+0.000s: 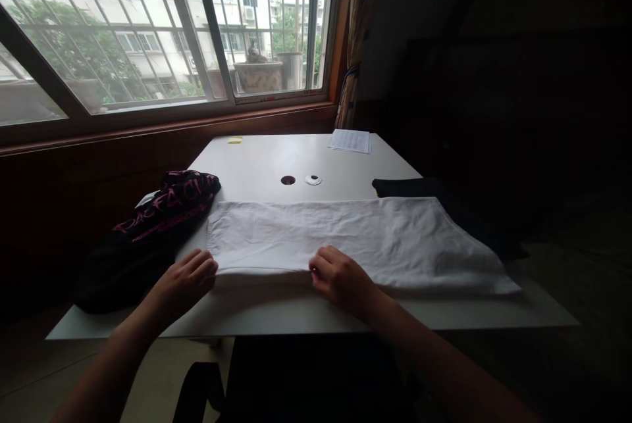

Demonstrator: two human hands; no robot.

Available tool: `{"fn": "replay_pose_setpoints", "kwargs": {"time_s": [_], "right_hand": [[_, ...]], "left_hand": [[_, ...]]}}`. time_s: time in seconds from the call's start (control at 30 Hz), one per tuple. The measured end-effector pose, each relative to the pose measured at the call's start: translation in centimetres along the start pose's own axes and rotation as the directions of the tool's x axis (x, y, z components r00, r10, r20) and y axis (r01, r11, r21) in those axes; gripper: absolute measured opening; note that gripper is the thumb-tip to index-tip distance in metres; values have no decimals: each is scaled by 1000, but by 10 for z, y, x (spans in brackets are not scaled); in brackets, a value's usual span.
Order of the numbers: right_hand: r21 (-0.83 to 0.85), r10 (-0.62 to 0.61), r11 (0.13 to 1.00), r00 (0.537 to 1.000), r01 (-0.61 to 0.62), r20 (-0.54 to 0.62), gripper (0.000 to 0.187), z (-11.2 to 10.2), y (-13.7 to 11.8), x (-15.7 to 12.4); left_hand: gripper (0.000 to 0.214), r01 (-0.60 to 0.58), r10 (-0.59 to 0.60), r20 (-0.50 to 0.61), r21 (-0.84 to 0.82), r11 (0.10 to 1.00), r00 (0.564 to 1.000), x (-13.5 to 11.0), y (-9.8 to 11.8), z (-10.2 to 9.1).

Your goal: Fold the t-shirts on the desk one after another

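A pair of white trousers [296, 232], folded lengthwise, lies across the table with its gathered leg ends at the left and its wide end at the right. My left hand [195, 270] pinches the near corner at the leg end. Further along the same near edge, my right hand [340, 278] grips the cloth between thumb and fingers. Between the two hands the edge is drawn straight and slightly raised off the table. Small wrinkles run over the upper layer.
A black garment with pink lettering [172, 212] is heaped on the white table [251, 166] at the left. Dark folded cloth [409, 186] lies behind the trousers at the right. Papers [349, 141], a yellow slip [235, 140] and a round cable hole [288, 180] are further back.
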State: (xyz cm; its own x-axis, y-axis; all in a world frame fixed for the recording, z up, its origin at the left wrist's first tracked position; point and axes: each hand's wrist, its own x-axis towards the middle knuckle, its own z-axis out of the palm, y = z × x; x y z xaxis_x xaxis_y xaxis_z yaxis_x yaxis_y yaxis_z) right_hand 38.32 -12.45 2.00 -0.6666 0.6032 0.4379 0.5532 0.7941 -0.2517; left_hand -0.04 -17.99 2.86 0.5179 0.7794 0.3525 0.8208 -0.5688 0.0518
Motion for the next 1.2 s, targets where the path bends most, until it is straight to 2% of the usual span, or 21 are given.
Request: {"fn": "replay_pose_setpoints", "kwargs": {"time_s": [0.1,0.2,0.27,0.33,0.43,0.57,0.73,0.87,0.97,1.1,1.2], "right_hand": [[41,13,999,999,-11,-41,19,-2,0,1],[32,13,999,1000,-13,-7,20,-1,-2,0],[28,17,999,1000,-17,17,21,0,-4,-1],[43,24,999,1000,-24,20,21,1,-5,-2],[89,35,995,999,-34,-7,21,1,-4,-2],[124,48,991,998,-43,-37,22,0,-3,0],[142,62,988,996,-53,-61,25,1,-4,-1],[138,76,988,993,-63,-90,25,0,-4,0],[135,82,989,991,-66,-111,24,-2,-3,2],[115,102,990,983,-85,-151,24,-7,-5,6],[96,106,991,982,-91,-156,24,-9,-7,8]], "left_hand": [[17,-7,8,-26,29,1000,1000,-4,2,2],[10,65,-65,8,-136,989,998,-12,-1,1],[12,175,-168,50,-272,946,985,-19,-5,-1],[17,318,-312,74,-346,883,947,-25,-9,-2],[29,495,-496,116,-422,759,860,-31,-14,1],[53,589,-561,241,-545,597,792,-30,-13,5],[60,598,-573,292,-650,469,766,-18,0,-3],[47,623,-575,331,-648,438,748,-10,8,-11],[37,587,-629,253,-701,405,735,-10,10,-14],[38,511,-705,149,-792,335,694,-13,11,-10],[37,440,-724,55,-825,354,687,-15,10,-2]]}}
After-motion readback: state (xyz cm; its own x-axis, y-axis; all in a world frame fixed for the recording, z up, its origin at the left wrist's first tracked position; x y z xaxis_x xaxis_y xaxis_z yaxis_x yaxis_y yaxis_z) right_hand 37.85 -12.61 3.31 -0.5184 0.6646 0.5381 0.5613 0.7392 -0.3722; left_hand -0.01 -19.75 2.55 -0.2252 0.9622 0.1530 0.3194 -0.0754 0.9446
